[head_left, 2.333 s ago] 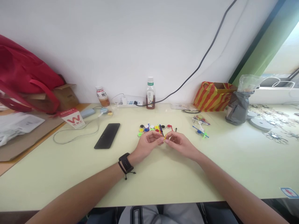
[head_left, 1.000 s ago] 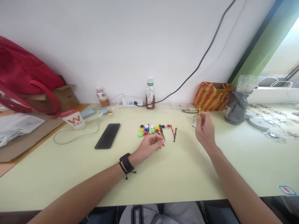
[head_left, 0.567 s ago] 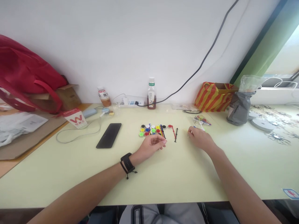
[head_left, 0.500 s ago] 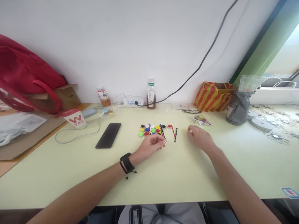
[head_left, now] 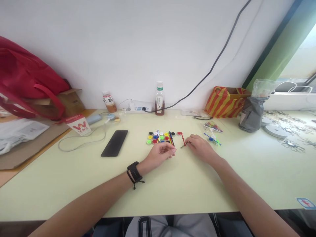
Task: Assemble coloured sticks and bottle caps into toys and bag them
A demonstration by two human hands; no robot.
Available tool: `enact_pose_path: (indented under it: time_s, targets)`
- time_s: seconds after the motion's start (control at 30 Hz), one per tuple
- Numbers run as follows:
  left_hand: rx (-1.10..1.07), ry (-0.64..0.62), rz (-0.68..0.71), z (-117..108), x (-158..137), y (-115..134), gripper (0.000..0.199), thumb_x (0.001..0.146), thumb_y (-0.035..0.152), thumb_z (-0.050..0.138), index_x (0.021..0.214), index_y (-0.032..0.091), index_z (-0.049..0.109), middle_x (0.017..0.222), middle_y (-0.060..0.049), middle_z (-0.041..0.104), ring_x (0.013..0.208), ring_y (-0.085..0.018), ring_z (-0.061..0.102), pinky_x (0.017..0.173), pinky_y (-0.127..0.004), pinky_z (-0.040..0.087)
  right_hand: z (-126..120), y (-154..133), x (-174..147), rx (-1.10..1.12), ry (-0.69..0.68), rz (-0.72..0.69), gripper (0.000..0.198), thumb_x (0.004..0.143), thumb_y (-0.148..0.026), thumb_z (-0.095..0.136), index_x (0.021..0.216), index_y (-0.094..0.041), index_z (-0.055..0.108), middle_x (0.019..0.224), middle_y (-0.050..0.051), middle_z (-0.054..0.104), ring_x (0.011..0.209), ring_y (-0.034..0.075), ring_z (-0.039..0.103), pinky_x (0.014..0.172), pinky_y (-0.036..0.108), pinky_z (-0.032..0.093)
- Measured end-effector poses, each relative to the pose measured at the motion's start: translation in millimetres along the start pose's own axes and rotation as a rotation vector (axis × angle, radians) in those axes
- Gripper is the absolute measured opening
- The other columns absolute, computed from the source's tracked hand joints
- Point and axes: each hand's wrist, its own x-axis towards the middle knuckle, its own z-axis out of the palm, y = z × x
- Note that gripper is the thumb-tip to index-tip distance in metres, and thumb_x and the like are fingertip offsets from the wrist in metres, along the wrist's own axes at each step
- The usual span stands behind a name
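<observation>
My right hand (head_left: 202,148) pinches a thin black plastic stick (head_left: 182,146), whose near end sticks out to the left of my fingers. A red stick (head_left: 183,138) lies just beyond it, touching or close to a red disc (head_left: 179,133). Low over the table, my left hand (head_left: 159,155) is curled with thumb and fingers together; whether anything small is in it I cannot see. Just behind that hand sit rows of small coloured discs (head_left: 150,137), partly hidden by it. Several coloured sticks (head_left: 171,137) lie over and beside them.
More loose sticks and discs (head_left: 212,139) lie right, near a small packet (head_left: 213,127). A phone (head_left: 115,143) is at left. Bottles (head_left: 160,102), a power strip (head_left: 142,109), a striped bag (head_left: 223,102) and a grey bag (head_left: 252,113) stand along the back. A cable (head_left: 209,70) hangs down.
My right hand has moved left from the loose pieces at right and taken hold of the black stick, which lay flat and is now turned. My left hand has stayed in place.
</observation>
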Motion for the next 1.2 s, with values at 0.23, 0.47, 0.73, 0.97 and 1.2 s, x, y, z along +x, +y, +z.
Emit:
enact_pose_path:
  time_s: [0.23,0.47,0.73,0.97,1.2]
  targets:
    - [-0.002,0.002,-0.004,0,-1,1,0.030,0.086,0.044,0.078,0.092,0.015,0.073,0.085,-0.006,0.072,0.080,-0.016,0.067,0.073,-0.028,0.054,-9,4,-2,0.022,0.133,-0.043,0.016,0.099,-0.014,0.047,0.098,-0.022,0.061,0.104,0.008,0.068,0.098,0.026,0.059,0.087,0.039,0.047]
    - [0.001,0.002,-0.006,1,-2,3,0.029,0.086,0.044,0.078,0.091,0.016,0.073,0.085,-0.006,0.071,0.081,-0.016,0.067,0.073,-0.028,0.054,-3,14,-4,-0.022,0.058,-0.063,0.022,0.091,-0.012,0.054,0.104,-0.024,0.068,0.107,0.009,0.069,0.106,0.028,0.058,0.092,0.043,0.047]
    - [0.013,-0.006,-0.008,0,-1,2,0.029,0.087,0.044,0.077,0.092,0.016,0.073,0.086,-0.006,0.071,0.081,-0.016,0.067,0.074,-0.028,0.054,-6,13,-2,0.012,-0.010,-0.066,0.019,0.094,-0.013,0.051,0.096,-0.023,0.066,0.104,0.007,0.069,0.104,0.026,0.056,0.093,0.042,0.046]
    - [0.015,-0.011,0.002,0,-2,1,0.031,0.086,0.046,0.077,0.093,0.015,0.074,0.084,-0.006,0.071,0.079,-0.016,0.066,0.073,-0.029,0.054,-11,4,-3,0.101,0.018,-0.086,0.016,0.099,-0.018,0.046,0.098,-0.023,0.061,0.104,0.008,0.069,0.104,0.027,0.057,0.092,0.042,0.046]
    - [0.009,-0.020,0.002,0,-2,2,0.031,0.086,0.047,0.077,0.092,0.016,0.074,0.085,-0.006,0.072,0.079,-0.016,0.067,0.074,-0.029,0.054,-10,-10,0,0.276,0.109,-0.042,0.025,0.101,-0.018,0.039,0.107,-0.023,0.063,0.099,0.008,0.069,0.091,0.023,0.064,0.079,0.035,0.049]
